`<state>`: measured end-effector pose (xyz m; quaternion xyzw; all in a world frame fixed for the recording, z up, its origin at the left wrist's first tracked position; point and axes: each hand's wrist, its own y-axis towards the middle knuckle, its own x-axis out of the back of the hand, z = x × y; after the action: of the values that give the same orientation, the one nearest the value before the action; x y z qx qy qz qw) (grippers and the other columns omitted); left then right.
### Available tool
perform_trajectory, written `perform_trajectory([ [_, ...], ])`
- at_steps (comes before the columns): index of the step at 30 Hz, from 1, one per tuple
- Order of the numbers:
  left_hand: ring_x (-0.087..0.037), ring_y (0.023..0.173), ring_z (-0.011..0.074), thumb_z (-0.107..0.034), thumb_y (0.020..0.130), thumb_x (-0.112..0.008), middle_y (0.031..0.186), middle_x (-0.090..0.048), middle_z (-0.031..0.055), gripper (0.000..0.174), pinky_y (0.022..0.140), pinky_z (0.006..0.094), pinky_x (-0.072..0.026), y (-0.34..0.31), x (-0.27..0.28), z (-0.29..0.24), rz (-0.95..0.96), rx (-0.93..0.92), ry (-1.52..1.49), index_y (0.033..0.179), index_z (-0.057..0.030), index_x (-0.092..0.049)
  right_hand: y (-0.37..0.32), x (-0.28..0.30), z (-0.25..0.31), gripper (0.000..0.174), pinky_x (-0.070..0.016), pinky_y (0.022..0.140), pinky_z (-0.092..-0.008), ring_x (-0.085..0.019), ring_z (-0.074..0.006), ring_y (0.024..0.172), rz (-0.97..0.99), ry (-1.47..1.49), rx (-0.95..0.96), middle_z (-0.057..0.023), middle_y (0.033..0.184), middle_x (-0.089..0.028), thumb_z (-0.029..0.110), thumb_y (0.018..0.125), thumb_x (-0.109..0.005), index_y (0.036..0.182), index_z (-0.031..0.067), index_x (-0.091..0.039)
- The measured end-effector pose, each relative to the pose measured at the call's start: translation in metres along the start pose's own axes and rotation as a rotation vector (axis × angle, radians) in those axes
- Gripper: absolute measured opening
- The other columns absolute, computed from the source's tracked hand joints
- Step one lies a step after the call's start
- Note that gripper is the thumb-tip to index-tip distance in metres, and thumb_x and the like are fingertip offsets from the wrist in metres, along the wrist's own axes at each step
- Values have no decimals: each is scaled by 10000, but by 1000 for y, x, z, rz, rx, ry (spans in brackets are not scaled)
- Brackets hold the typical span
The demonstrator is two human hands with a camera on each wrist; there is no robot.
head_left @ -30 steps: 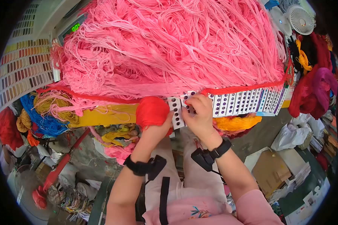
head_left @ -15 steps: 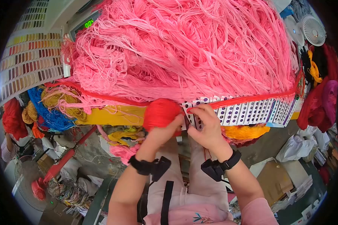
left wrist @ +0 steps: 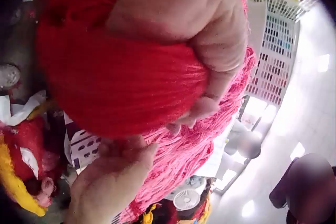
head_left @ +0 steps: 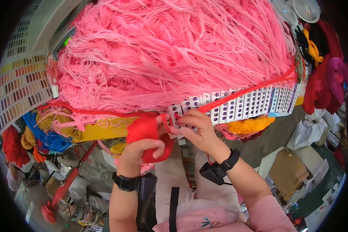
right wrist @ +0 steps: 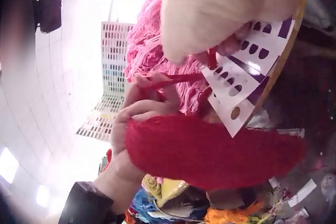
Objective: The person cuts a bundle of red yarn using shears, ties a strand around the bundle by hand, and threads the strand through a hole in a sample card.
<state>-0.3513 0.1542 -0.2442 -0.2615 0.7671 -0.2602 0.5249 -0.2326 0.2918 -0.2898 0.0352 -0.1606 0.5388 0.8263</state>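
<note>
A thick bundle of red yarn (head_left: pixel 141 129) is wrapped about my left hand (head_left: pixel 143 150), whose fingers curl round it and hook a loose red loop. My right hand (head_left: pixel 200 129) pinches the other end of this red strand (right wrist: pixel 176 78), drawn across between both hands. Right beneath the right fingers stand white cards (head_left: pixel 236 108) punched with rows of holes. In the right wrist view one card (right wrist: pixel 231 85) juts out close below that hand. From the left wrist view, the red bundle (left wrist: pixel 126 87) hides much of the left fingers.
A big heap of pink yarn (head_left: pixel 174 50) covers the table ahead. Along its front edge runs a long red strand (head_left: pixel 255 85). Blue yarn (head_left: pixel 46 133) hangs at left, orange yarn (head_left: pixel 251 125) under the cards. A standing fan (head_left: pixel 48 210) is at lower left.
My left hand has turned and moved left and down, with the bundle opening around it. A red loop now stretches between the hands. My right hand has shifted slightly left, above the cards.
</note>
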Motion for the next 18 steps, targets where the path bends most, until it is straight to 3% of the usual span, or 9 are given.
perform_trajectory([
  [2, -472, 450, 106, -125, 777, -485, 818, -558, 96, 208, 462, 211, -391, 8, -2, 5, -78, 152, 189, 948, -8, -509, 0, -1, 1, 136, -391, 545, -244, -501, -160, 629, 29, 65, -94, -76, 699, -495, 80, 636, -635, 740, 6, -590],
  [6, -508, 501, 93, -116, 805, -491, 637, -561, 31, 119, 476, 205, -403, 39, 3, 20, -194, 97, 491, 852, -22, -548, -1, -5, 1, 114, -407, 569, -263, -515, -186, 647, -56, 301, -317, -91, 690, -491, 42, 660, -596, 756, -11, -569],
  [7, -508, 501, 93, -116, 805, -491, 637, -561, 31, 119, 476, 205, -403, 36, 2, 23, -185, 104, 497, 852, -22, -548, 1, -6, 0, 114, -407, 569, -263, -515, -186, 647, -69, 300, -321, -91, 690, -491, 42, 660, -596, 756, -11, -569],
  [9, -518, 542, 83, -134, 797, -515, 735, -577, 34, 196, 492, 204, -420, 27, 4, 25, -415, -99, 752, 964, -34, -539, 6, -13, -3, 165, -410, 537, -315, -510, -248, 623, -287, 65, -43, -96, 712, -504, 103, 658, -588, 792, 13, -555],
  [11, -501, 543, 92, -195, 793, -536, 720, -562, 34, 185, 463, 200, -395, 5, 4, 6, -659, -78, 403, 908, -52, -545, 3, -15, 0, 274, -398, 601, -342, -506, -265, 712, -235, -76, -28, -101, 807, -488, 142, 641, -597, 891, 52, -527],
  [12, -452, 500, 82, -206, 801, -520, 664, -531, 31, 204, 421, 186, -351, -17, 23, -8, -506, -45, 286, 932, -51, -536, 3, -16, 4, 305, -383, 622, -354, -493, -269, 738, -169, -195, -54, -105, 831, -469, 155, 623, -606, 902, 69, -518],
  [14, -360, 422, 60, -237, 805, -510, 538, -412, -13, 170, 389, 179, -295, -60, 39, -36, -616, -33, 142, 728, -88, -487, 3, -19, 4, 357, -343, 669, -377, -457, -276, 802, -82, -263, -96, -114, 862, -429, 153, 587, -615, 919, 94, -497],
  [15, -338, 400, 53, -244, 804, -512, 514, -378, -27, 229, 379, 177, -280, -80, 46, -52, -622, -98, 94, 640, -112, -423, 2, -21, 3, 357, -343, 669, -377, -457, -276, 802, -98, -262, -95, -114, 862, -429, 153, 587, -615, 919, 94, -497],
  [18, -310, 384, 34, -289, 810, -498, 500, -338, -47, 257, 370, 164, -260, -135, 55, -103, -715, -311, 149, 627, -132, -408, 3, -20, 4, 376, -348, 668, -373, -464, -267, 808, -74, -321, -125, -112, 854, -435, 140, 555, -624, 909, 91, -507],
])
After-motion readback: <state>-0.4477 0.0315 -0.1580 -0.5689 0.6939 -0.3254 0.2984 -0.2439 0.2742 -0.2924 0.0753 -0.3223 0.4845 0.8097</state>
